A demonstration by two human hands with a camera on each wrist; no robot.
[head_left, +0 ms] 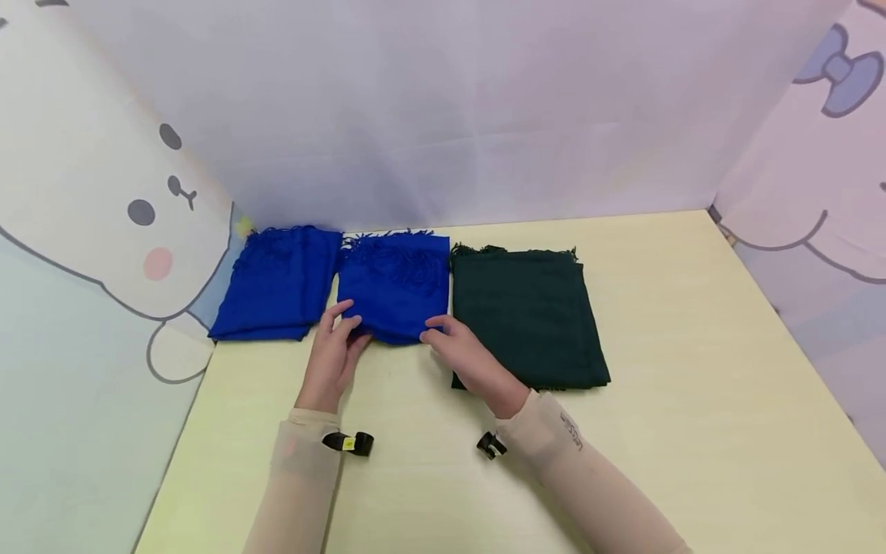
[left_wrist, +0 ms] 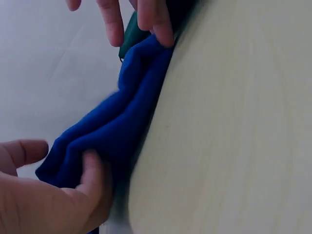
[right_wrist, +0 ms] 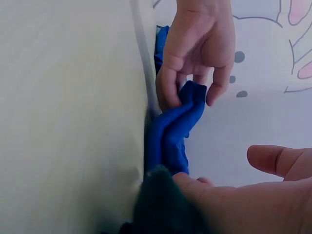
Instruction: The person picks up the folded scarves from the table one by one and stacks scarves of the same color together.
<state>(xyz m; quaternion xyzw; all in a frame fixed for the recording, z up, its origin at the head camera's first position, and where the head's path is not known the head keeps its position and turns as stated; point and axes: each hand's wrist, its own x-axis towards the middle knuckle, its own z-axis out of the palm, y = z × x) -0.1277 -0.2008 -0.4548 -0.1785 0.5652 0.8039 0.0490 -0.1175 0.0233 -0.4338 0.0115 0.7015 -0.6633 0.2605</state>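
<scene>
A folded blue scarf (head_left: 394, 281) with a fringe along its far edge lies on the table, its near edge bunched into rolled layers. My left hand (head_left: 332, 354) is at its near left corner. In the left wrist view, one digit touches the front of the blue folds (left_wrist: 112, 122) while another stands apart behind. Across at the near right corner, my right hand (head_left: 467, 358) touches the cloth with its fingertips. The right wrist view shows that hand (right_wrist: 253, 195) with its digits spread, and the left hand (right_wrist: 197, 53) around the far end of the folds.
Left of it lies another folded blue scarf (head_left: 273, 285). A larger folded dark green scarf (head_left: 526, 319) sits to the right, partly behind the right hand. The pale wooden table (head_left: 699, 369) meets a white backdrop (head_left: 450, 115) and printed side panels.
</scene>
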